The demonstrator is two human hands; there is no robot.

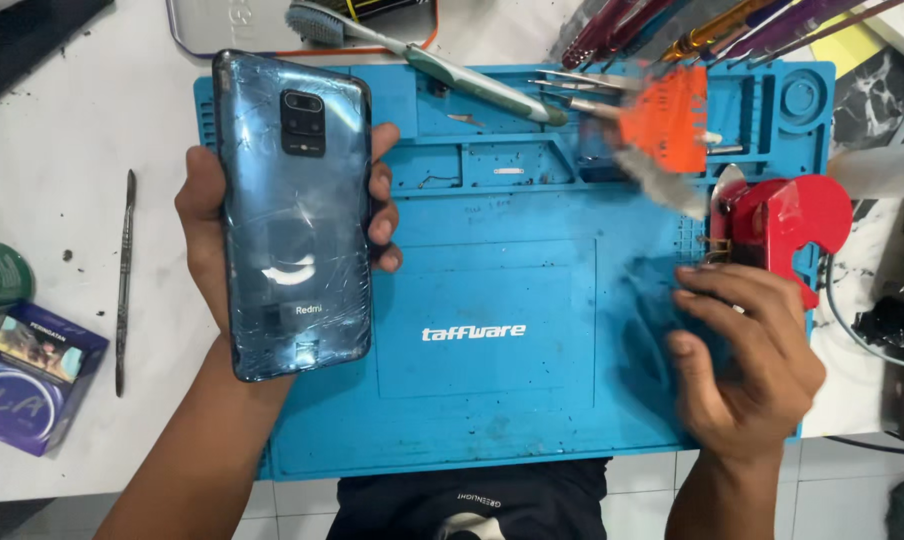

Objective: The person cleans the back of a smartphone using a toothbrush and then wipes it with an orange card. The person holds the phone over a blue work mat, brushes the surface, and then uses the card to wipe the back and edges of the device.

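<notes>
Head view: The phone [294, 215] was blue-grey and shiny, back side up, w/ a dark camera block near its top. Its back glass was cracked all over, lots of thin lines. It was held up over the left edge of the blue mat [492, 400], which lay on the white surface [62, 150].

The left hand [212, 230] had the phone in its grip. The palm was under it, thumb on the left side, fingers [382, 200] curled round the right side. The grip was closed on the phone.

The right hand [747, 365] was blurry. It rested on the right part of the mat, fingers bent a bit & spread, nothing in it. It was just below a red round tool [782, 225].

An orange brush [662, 130] lay at the top of the mat, blurry too. A thin metal stick [125, 280] lay on the surface left of the phone, & a small purple box [34, 375] sat near the left edge.
</notes>
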